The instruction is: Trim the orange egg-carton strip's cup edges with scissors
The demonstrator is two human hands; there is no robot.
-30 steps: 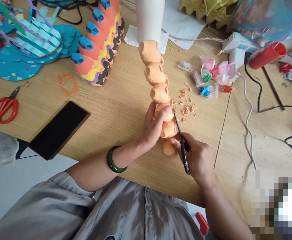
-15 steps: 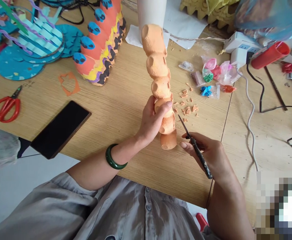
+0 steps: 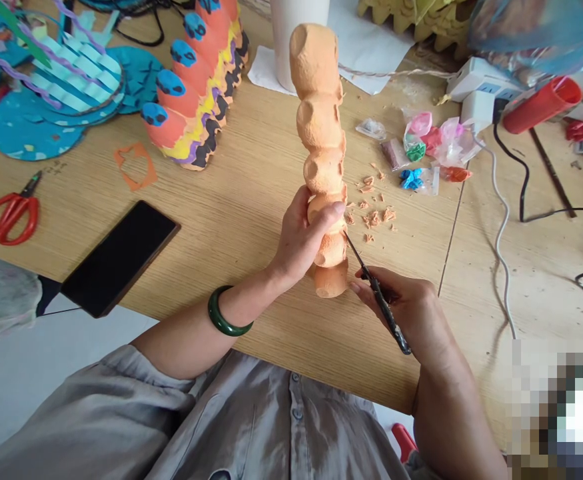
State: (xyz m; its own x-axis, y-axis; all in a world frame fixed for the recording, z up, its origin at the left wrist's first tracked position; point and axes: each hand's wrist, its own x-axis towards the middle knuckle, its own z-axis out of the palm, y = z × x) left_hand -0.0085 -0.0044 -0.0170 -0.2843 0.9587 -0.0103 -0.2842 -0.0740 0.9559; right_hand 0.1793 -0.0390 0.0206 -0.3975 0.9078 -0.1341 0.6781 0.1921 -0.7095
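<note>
Several rounded bumps make up the long, knobbly, orange strip of what looks like moulded paper pulp point(image 3: 322, 170), which lies lengthwise between the near and far edges of the pale wooden desk point(image 3: 241, 233), its lower end closer to the near edge; whether it touches the desktop, we cannot tell. Our left hand point(image 3: 298, 240) is wrapped round it below its middle, thumb across a bump. Our right hand point(image 3: 405, 303) grasps a black-handled cutting tool with a slim dark blade point(image 3: 388, 315), its tip at or just beside the strip's right rim. We judge the strip light, matt and not slippery, fairly stiff but easily crushed or torn along that thin, ragged rim, so we should hold it gently round a full bump, clear of the blade.
</note>
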